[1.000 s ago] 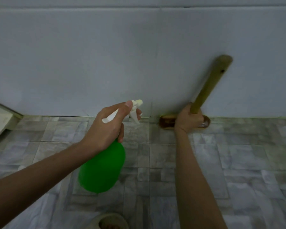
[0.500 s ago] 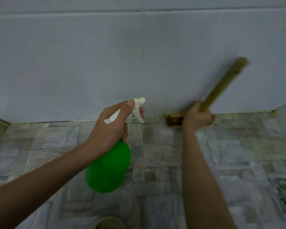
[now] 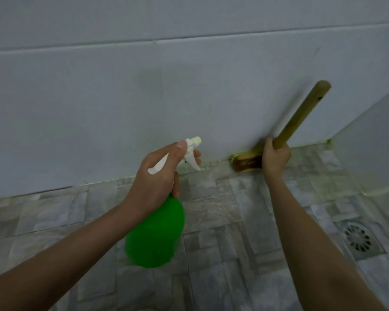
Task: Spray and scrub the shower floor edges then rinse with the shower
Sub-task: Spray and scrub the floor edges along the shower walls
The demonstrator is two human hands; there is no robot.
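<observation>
Your brush [image 3: 247,163] has slid right along the floor edge [image 3: 213,163], toward the corner [image 3: 330,142].
Your right hand [image 3: 275,158] grips its handle [image 3: 301,115] at 2 o'clock, so scrubbing is under way; your left hand [image 3: 157,176] wraps the bottle [image 3: 155,234] at centre, finger on trigger [image 3: 192,163]. A drain [image 3: 357,239] sits at 4 o'clock; nothing blocks the edge.

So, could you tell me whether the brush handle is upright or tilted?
Tilted: the brush handle slants up and right from the right hand, while the brush head sits low by the wall.
</observation>
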